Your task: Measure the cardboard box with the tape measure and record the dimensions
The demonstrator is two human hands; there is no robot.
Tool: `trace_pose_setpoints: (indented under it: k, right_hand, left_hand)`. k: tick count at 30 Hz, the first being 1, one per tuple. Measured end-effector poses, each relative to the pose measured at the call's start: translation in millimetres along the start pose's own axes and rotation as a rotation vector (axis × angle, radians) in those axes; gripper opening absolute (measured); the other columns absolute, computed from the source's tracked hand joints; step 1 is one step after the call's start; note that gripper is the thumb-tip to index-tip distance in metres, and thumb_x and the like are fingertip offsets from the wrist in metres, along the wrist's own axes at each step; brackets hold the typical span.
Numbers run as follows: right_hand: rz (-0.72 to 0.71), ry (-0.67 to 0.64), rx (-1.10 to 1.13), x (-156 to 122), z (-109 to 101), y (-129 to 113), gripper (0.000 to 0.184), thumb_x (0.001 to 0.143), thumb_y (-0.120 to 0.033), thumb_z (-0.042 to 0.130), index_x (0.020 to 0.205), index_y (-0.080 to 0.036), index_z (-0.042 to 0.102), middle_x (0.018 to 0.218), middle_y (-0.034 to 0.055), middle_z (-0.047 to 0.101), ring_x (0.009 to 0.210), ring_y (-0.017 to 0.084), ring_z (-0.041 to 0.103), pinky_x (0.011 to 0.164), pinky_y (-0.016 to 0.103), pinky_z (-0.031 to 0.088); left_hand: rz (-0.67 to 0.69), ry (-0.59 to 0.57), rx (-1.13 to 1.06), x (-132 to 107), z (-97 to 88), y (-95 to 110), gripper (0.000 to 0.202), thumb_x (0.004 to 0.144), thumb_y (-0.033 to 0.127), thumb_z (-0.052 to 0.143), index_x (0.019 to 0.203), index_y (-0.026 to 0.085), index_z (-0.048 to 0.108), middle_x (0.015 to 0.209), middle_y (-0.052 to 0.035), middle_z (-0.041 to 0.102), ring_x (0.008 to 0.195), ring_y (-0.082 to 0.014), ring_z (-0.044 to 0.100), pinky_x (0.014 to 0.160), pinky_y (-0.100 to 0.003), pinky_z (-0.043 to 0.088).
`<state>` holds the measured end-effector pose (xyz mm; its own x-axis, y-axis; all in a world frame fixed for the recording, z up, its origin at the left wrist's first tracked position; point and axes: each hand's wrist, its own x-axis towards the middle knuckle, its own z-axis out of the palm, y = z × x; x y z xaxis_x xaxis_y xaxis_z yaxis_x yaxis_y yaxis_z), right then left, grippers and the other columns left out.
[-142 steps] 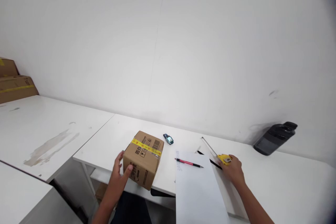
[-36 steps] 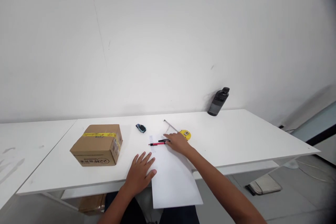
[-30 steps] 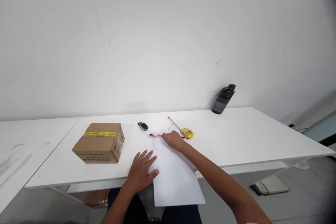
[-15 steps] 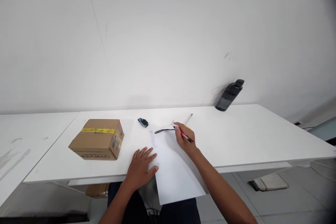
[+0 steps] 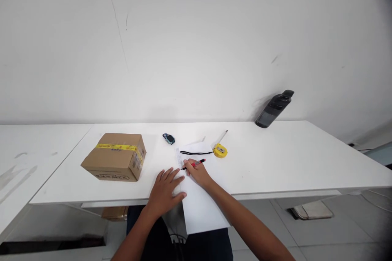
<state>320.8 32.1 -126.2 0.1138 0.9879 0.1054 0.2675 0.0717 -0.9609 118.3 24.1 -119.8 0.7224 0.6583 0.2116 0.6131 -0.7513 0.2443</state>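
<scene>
Yellow and red against white

Recorded red and black on the pen (image 5: 198,162), white with faint bluish lettering (image 5: 178,157) on the paper (image 5: 203,210). Noted yellow and grey on the tape measure (image 5: 220,151), black on its strap (image 5: 196,153). Logged brown with black print (image 5: 122,178) on the carton (image 5: 107,159), yellow on its tape (image 5: 118,147). Found near-black on the bottle (image 5: 272,110), blue and black on the small device (image 5: 170,139)

Bright, cool, diffuse light, seemingly overhead. Wall (image 5: 196,40) palest mid-frame, greyer towards 10 and 2 o'clock. Bottle (image 5: 273,109) at 3 o'clock slants, likely lens stretch; soft shadow at its 9 o'clock. Dimmer under desk (image 5: 275,163). Dark, blurred rim at 2 and 4 o'clock. Writing on paper (image 5: 203,208) too small to read.
</scene>
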Motion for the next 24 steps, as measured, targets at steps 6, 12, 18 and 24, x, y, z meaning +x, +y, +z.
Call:
trace_pose_setpoints:
  k: [6,12,18,24]
  right_hand:
    - [0.02,-0.026,-0.038,-0.7,0.4,1.7,0.042,0.092,-0.049,0.045,0.067,-0.021,0.062,0.05,-0.0037,0.051,0.055,0.014,0.054,0.066,0.027,0.046]
    - [0.008,-0.008,-0.027,-2.3,-1.0,0.1,0.042,0.093,-0.05,0.045,0.068,-0.021,0.063,0.05,-0.0037,0.052,0.056,0.015,0.053,0.066,0.028,0.045]
    - [0.031,0.005,-0.036,-1.9,-2.1,-2.8,0.041,0.092,-0.049,0.045,0.067,-0.021,0.062,0.05,-0.0041,0.05,0.056,0.015,0.053,0.067,0.029,0.045]
    - [0.028,0.035,-0.044,-3.1,-2.2,-4.2,0.04,0.091,-0.048,0.046,0.067,-0.021,0.062,0.048,-0.005,0.047,0.052,0.015,0.051,0.063,0.029,0.043]
  left_hand:
    - [-0.006,0.004,-0.025,0.1,2.0,-0.8,0.049,0.086,0.051,0.059,0.133,0.034,0.055,0.151,0.001,0.043,0.139,-0.0292,0.037,0.115,-0.052,0.027]
    - [-0.014,-0.017,-0.04,0.5,1.5,-1.1,0.05,0.087,0.051,0.058,0.133,0.034,0.055,0.151,0.001,0.043,0.14,-0.0295,0.036,0.115,-0.053,0.027]
    - [-0.005,0.011,-0.057,0.6,1.4,-1.0,0.049,0.087,0.05,0.059,0.133,0.035,0.056,0.15,0.0008,0.045,0.139,-0.0284,0.037,0.116,-0.051,0.026]
    - [-0.029,-0.017,-0.045,1.3,-0.8,1.2,0.049,0.087,0.052,0.058,0.132,0.034,0.057,0.15,0.0007,0.045,0.139,-0.0296,0.038,0.115,-0.053,0.027]
